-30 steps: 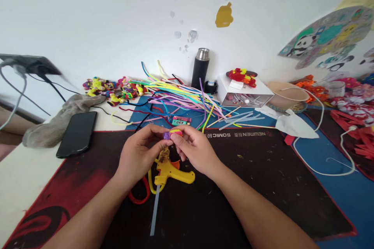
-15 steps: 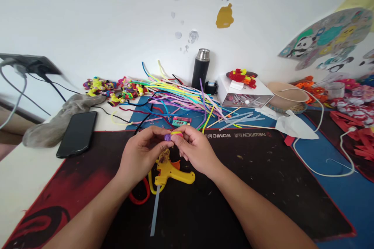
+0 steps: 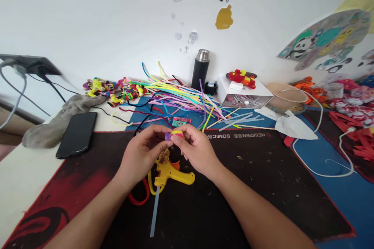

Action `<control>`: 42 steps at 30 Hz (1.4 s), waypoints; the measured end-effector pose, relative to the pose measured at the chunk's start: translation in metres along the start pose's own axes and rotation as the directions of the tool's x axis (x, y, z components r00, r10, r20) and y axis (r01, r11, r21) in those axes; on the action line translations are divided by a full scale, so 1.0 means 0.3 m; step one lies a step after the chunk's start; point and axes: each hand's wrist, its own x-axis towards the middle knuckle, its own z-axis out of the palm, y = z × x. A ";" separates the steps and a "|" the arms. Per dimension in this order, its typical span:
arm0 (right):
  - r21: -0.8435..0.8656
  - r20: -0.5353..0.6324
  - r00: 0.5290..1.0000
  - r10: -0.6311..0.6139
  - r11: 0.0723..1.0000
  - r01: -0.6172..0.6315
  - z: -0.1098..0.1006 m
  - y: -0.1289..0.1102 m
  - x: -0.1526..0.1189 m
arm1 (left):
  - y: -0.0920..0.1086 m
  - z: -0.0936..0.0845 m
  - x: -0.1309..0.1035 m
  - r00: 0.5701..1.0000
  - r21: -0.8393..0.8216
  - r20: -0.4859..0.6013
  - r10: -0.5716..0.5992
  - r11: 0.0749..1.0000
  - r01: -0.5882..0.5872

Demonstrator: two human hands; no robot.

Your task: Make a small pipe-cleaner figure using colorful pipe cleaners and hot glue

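Between the fingertips of both hands is a small fuzzy piece (image 3: 176, 134) in purple, yellow and pink, which looks like pipe cleaner work. My left hand (image 3: 147, 151) pinches its purple end. My right hand (image 3: 193, 146) is closed on the yellow and pink end, the thumb covering part of it. Just below the hands a yellow hot glue gun (image 3: 175, 174) lies on the black mat, a pale glue stick (image 3: 154, 212) poking out of its back. Partly under the left wrist are scissors with a red and yellow handle (image 3: 140, 198).
Behind the hands lies a heap of coloured pipe cleaners (image 3: 181, 99), with small fuzzy figures (image 3: 117, 89) to its left. A black thermos (image 3: 200, 69) and a white box (image 3: 245, 95) stand by the wall. A phone (image 3: 77, 134) lies left; a white cord (image 3: 317, 172) loops on the right.
The small piece has turned slightly in the fingers, showing more yellow and pink. Both hands stay in nearly the same place.
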 end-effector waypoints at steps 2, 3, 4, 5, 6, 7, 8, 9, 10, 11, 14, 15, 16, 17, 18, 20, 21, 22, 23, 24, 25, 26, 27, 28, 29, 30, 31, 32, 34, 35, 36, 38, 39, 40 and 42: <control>0.001 -0.009 1.000 -0.007 1.000 0.007 0.000 -0.001 0.001 | 0.004 0.004 0.006 0.999 -0.044 0.009 -0.039 0.998 0.039; -0.002 -0.014 1.000 -0.012 1.000 0.012 0.000 -0.002 0.001 | 0.005 0.005 0.009 0.998 -0.065 0.017 -0.059 0.996 0.060; -0.008 -0.022 1.000 -0.019 1.000 0.019 0.000 -0.001 0.001 | 0.006 0.006 0.013 0.997 -0.084 0.027 -0.078 0.993 0.080; -0.017 -0.033 0.999 -0.027 0.999 0.027 0.000 0.000 0.002 | 0.007 0.006 0.017 0.995 -0.099 0.040 -0.096 0.990 0.100; -0.028 -0.044 0.998 -0.036 0.999 0.035 0.000 0.001 0.002 | 0.007 0.004 0.020 0.992 -0.111 0.054 -0.112 0.987 0.117; -0.037 -0.054 0.998 -0.044 0.998 0.042 0.000 0.003 0.002 | 0.008 0.003 0.022 0.990 -0.123 0.071 -0.126 0.983 0.134; -0.043 -0.059 0.997 -0.050 0.998 0.048 0.000 0.004 0.001 | 0.009 0.000 0.024 0.987 -0.136 0.088 -0.138 0.979 0.149; -0.044 -0.060 0.997 -0.054 0.998 0.051 0.001 0.006 0.000 | 0.010 -0.002 0.026 0.983 -0.150 0.106 -0.151 0.975 0.166; -0.043 -0.056 0.997 -0.057 0.998 0.055 0.002 0.007 0.000 | 0.013 -0.005 0.026 0.979 -0.166 0.121 -0.165 0.969 0.184; -0.041 -0.049 0.997 -0.059 0.998 0.058 0.002 0.008 -0.001 | 0.016 -0.007 0.026 0.975 -0.182 0.132 -0.180 0.962 0.202; -0.040 -0.030 0.998 -0.056 0.998 0.055 0.005 0.012 -0.005 | 0.024 -0.011 0.025 0.966 -0.224 0.134 -0.220 0.943 0.246; -0.047 -0.029 0.998 -0.052 0.998 0.050 0.005 0.014 -0.007 | 0.026 -0.011 0.025 0.965 -0.231 0.129 -0.230 0.939 0.255; -0.059 -0.031 0.998 -0.048 0.997 0.047 0.006 0.015 -0.008 | 0.027 -0.011 0.025 0.964 -0.233 0.123 -0.237 0.937 0.260; -0.071 -0.034 0.998 -0.047 0.996 0.044 0.006 0.016 -0.009 | 0.027 -0.011 0.026 0.963 -0.228 0.116 -0.243 0.937 0.264; -0.083 -0.035 0.998 -0.047 0.996 0.044 0.006 0.017 -0.010 | 0.027 -0.011 0.027 0.963 -0.218 0.106 -0.248 0.939 0.266; -0.097 -0.029 0.998 -0.053 0.994 0.050 0.006 0.017 -0.012 | 0.026 -0.010 0.029 0.965 -0.189 0.078 -0.252 0.946 0.262; -0.095 -0.026 0.998 -0.059 0.994 0.057 0.006 0.016 -0.013 | 0.026 -0.010 0.029 0.966 -0.175 0.064 -0.249 0.951 0.257; -0.087 -0.025 0.998 -0.064 0.994 0.062 0.006 0.015 -0.013 | 0.026 -0.010 0.030 0.969 -0.163 0.052 -0.243 0.955 0.249; -0.072 -0.024 0.997 -0.067 0.995 0.065 0.006 0.014 -0.013 | 0.026 -0.010 0.030 0.971 -0.155 0.045 -0.235 0.959 0.239; -0.050 -0.025 0.997 -0.068 0.997 0.067 0.006 0.012 -0.012 | 0.026 -0.010 0.030 0.974 -0.151 0.044 -0.224 0.962 0.229; -0.024 -0.024 0.998 -0.063 0.998 0.062 0.006 0.011 -0.011 | 0.027 -0.010 0.029 0.976 -0.150 0.046 -0.214 0.964 0.218; 0.003 -0.021 0.998 -0.053 0.999 0.053 0.006 0.010 -0.010 | 0.027 -0.010 0.028 0.978 -0.151 0.049 -0.203 0.966 0.208; 0.028 -0.016 0.999 -0.040 0.999 0.041 0.005 0.008 -0.008 | 0.028 -0.010 0.027 0.980 -0.153 0.051 -0.194 0.968 0.199; 0.048 -0.013 0.999 -0.030 0.998 0.031 0.004 0.007 -0.007 | 0.028 -0.009 0.025 0.981 -0.156 0.051 -0.186 0.969 0.192; 0.062 -0.009 1.000 -0.022 0.998 0.022 0.003 0.006 -0.005 | 0.029 -0.009 0.024 0.982 -0.162 0.050 -0.181 0.969 0.187; 0.071 -0.007 1.000 -0.015 0.997 0.016 0.003 0.005 -0.003 | 0.028 -0.008 0.023 0.983 -0.169 0.048 -0.178 0.968 0.183; 0.080 -0.005 1.000 -0.011 0.997 0.011 0.002 0.005 -0.001 | 0.028 -0.008 0.021 0.983 -0.177 0.048 -0.177 0.967 0.182; 0.090 -0.003 1.000 -0.007 0.996 0.008 0.001 0.005 0.001 | 0.027 -0.008 0.021 0.983 -0.183 0.048 -0.178 0.966 0.184; 0.113 0.005 1.000 0.001 0.994 -0.001 0.000 0.006 0.003 | 0.024 -0.008 0.019 0.983 -0.187 0.048 -0.180 0.965 0.186; 0.124 0.007 1.000 0.004 0.992 -0.005 0.000 0.006 0.004 | 0.023 -0.008 0.018 0.983 -0.186 0.047 -0.179 0.965 0.185; 0.132 0.008 1.000 0.008 0.991 -0.009 0.000 0.007 0.005 | 0.023 -0.008 0.018 0.983 -0.185 0.045 -0.180 0.965 0.185; 0.141 0.007 1.000 0.014 0.990 -0.015 0.001 0.005 0.005 | 0.024 -0.008 0.017 0.983 -0.183 0.044 -0.179 0.966 0.184; 0.145 0.006 1.000 0.019 0.989 -0.019 0.002 0.004 0.005 | 0.026 -0.008 0.016 0.983 -0.183 0.042 -0.178 0.966 0.183; 0.152 0.007 1.000 0.023 0.988 -0.024 0.002 0.001 0.005 | 0.028 -0.008 0.016 0.984 -0.181 0.040 -0.176 0.967 0.180; 0.172 0.010 1.000 0.029 0.985 -0.030 0.004 -0.005 0.004 | 0.033 -0.006 0.016 0.985 -0.176 0.039 -0.168 0.969 0.172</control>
